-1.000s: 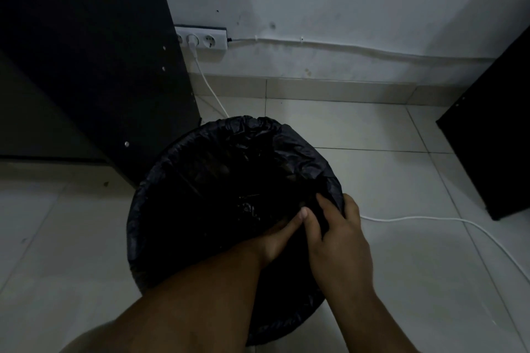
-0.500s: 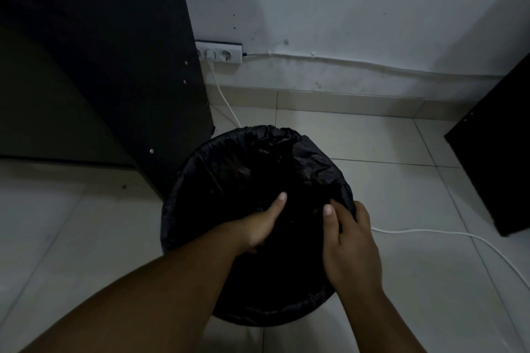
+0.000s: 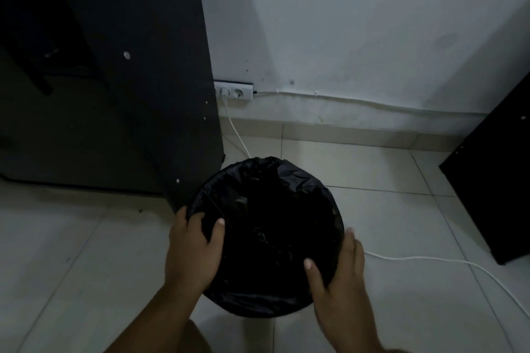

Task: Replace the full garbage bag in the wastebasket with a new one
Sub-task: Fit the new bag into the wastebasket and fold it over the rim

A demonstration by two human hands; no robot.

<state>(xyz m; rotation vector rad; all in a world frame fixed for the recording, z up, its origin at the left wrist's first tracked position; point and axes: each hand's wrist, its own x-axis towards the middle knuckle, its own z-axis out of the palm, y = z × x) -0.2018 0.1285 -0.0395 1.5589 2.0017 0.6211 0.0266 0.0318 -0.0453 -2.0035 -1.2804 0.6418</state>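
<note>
The wastebasket stands on the floor beside a dark cabinet, a black garbage bag draped over its rim. The left hand curls around the left rim, pinching bag plastic; the right hand cups the right rim, fingers loosely spread (whether it pinches anything, I cannot tell). This looks like working the bag's edge at the rim. Next, both hands need firm holds on opposite sides.
</note>
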